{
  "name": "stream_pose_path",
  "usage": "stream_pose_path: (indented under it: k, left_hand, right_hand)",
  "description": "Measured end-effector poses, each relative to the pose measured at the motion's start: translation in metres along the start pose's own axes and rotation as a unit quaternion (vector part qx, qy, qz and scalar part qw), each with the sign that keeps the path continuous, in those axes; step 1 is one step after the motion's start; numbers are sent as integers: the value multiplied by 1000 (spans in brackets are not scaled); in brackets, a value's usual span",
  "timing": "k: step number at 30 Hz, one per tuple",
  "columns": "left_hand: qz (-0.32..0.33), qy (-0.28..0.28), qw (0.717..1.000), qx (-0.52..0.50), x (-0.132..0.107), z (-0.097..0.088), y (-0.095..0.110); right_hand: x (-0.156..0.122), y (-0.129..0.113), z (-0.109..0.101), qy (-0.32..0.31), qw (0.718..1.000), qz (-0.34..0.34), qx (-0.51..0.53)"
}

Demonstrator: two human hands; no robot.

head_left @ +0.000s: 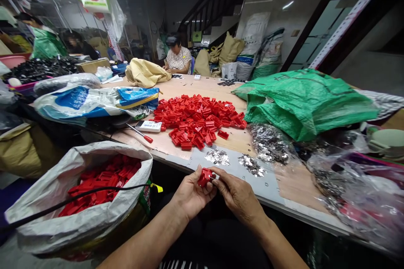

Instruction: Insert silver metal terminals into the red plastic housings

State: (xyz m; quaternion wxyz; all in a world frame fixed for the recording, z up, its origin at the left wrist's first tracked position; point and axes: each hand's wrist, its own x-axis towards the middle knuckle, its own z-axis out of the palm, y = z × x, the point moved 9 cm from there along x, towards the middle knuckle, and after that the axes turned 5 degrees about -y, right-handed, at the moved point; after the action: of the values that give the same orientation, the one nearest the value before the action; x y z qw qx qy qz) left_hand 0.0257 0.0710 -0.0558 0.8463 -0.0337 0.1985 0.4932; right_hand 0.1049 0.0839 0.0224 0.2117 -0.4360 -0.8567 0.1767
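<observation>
My left hand and my right hand meet just off the table's front edge, both pinching a small red plastic part. Its shape is partly hidden by my fingers. Beyond them lie small heaps of silver metal pieces on a grey mat. A large pile of red plastic parts covers the middle of the wooden table. To my left, a white woven sack stands open below table level, holding more red parts. A red-handled screwdriver lies beside the pile.
A green woven sack and a plastic bag of metal pieces sit on the right of the table. A blue-and-white sack and a tan sack lie at the left and far side. A seated person works across the table.
</observation>
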Motion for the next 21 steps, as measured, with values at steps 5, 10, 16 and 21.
stream_pose_path:
  k: [5,10,16,21]
  left_hand:
    - [-6,11,1000,-13,-2,-1,-2]
    - [9,24,1000,-15,-3,-2,-2]
    - [11,39,999,7,-3,-6,-7]
    - [10,35,999,6,-1,-10,-5]
  right_hand:
    - [2,1,-1,7,1000,-3,-2]
    - [1,-1,-2,30,1000,-2,1]
    - [4,8,1,46,990,50,127]
    - [9,12,9,4,968,81,239]
